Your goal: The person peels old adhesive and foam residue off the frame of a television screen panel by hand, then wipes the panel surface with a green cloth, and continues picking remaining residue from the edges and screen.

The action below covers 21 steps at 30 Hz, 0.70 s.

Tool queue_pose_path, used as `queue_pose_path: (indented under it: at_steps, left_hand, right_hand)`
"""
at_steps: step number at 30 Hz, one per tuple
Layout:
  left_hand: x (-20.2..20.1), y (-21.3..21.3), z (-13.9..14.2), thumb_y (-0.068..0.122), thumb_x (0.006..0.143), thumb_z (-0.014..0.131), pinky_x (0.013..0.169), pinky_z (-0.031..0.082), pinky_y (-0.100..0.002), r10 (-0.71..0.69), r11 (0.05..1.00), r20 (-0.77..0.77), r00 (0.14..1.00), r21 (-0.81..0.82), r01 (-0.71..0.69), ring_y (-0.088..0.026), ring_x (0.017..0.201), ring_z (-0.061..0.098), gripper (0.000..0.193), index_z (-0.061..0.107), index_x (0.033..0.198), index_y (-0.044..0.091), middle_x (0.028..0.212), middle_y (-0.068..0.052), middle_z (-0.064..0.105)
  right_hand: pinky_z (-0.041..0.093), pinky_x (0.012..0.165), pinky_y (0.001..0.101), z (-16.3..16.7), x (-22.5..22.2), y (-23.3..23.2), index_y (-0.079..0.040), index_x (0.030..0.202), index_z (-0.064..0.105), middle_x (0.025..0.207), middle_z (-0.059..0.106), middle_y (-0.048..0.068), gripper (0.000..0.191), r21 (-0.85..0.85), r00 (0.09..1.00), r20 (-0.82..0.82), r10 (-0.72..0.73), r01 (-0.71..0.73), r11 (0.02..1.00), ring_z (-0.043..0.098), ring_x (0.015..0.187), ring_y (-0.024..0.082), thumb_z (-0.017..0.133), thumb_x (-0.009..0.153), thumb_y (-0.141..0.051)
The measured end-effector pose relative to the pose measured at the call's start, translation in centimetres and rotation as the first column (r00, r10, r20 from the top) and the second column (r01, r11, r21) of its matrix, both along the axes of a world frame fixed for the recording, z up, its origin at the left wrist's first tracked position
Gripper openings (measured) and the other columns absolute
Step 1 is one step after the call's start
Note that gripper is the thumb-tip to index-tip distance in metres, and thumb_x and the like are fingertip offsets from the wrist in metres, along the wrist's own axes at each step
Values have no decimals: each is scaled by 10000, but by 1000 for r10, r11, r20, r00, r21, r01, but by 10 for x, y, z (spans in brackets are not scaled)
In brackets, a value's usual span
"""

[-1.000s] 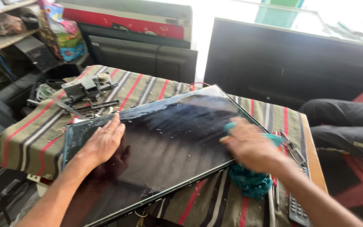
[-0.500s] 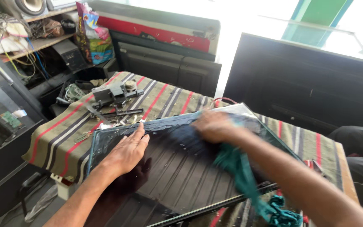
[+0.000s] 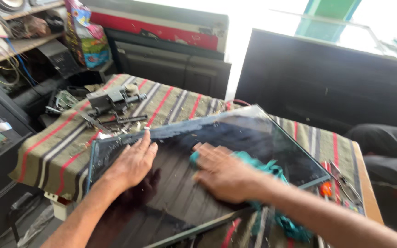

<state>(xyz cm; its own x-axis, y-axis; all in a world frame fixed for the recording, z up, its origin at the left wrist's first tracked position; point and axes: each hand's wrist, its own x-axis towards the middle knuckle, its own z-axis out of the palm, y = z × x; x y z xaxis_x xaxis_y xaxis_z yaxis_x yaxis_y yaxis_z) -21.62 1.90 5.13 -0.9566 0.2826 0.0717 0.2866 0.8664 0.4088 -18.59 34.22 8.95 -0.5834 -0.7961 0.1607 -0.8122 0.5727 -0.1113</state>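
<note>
A large dark glossy screen panel (image 3: 272,142) lies flat on a table covered by a striped cloth (image 3: 60,147). My left hand (image 3: 132,163) rests flat on the panel's near left part, fingers spread, holding nothing. My right hand (image 3: 224,172) presses a teal rag (image 3: 265,167) onto the middle of the panel; the rag trails back under my forearm. A pale smeared band runs along the panel's far edge.
Dark metal parts and tools (image 3: 113,103) lie on the cloth behind the panel. Pliers and small tools (image 3: 341,181) sit at the right table edge. A shelf with wires and boards (image 3: 5,41) stands left. A big black screen (image 3: 327,78) leans behind; a person's dark-clothed leg (image 3: 389,147) is right.
My right hand has swept the rag from the panel's right side across the far edge to its middle. My left hand has stayed pressed on the left part. The camera moved closer.
</note>
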Motion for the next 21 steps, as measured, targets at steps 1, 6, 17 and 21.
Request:
queue_pose_path:
  at_steps: [1, 6, 17, 21]
  left_hand:
    - [0, -1, 0, 470, 1038, 269, 1218, 210, -489, 42, 997, 32, 999, 67, -44, -321, 1528, 278, 729, 181, 1591, 3, 1648, -210, 253]
    - [1, 1, 8, 490, 1024, 292, 1208, 199, -489, 72, 986, 34, 997, 150, -77, -325, 1517, 277, 756, 163, 1590, 7, 1630, -209, 289]
    - [15, -50, 74, 283, 957, 629, 671, 546, -373, 353, 806, -252, 901, 570, -157, -262, 762, 762, 292, 661, 865, 7, 769, -138, 743]
    - [24, -120, 97, 349, 981, 662, 546, 493, -371, 503, 738, -202, 841, 607, -296, -268, 589, 678, 403, 661, 748, 20, 624, -115, 671]
  right_hand:
    - [271, 1142, 570, 0, -8, 25, 43, 1256, 607, 1485, 425, 320, 482, 156, 988, -147, -47, 70, 985, 338, 1438, 477, 471, 1022, -356]
    - [397, 1113, 486, -6, -92, 209, -41, 1262, 666, 1350, 630, 236, 466, 230, 668, -11, -744, 726, 648, 547, 1290, 397, 419, 1041, -369]
    - [561, 886, 406, -58, -50, 284, -83, 1096, 773, 1068, 786, 140, 381, 13, 517, 111, -849, 853, 522, 733, 997, 291, 551, 970, -367]
    - [578, 852, 385, -53, -43, 241, -97, 1087, 777, 1052, 792, 120, 335, -24, 554, 121, -823, 831, 556, 748, 964, 265, 594, 950, -343]
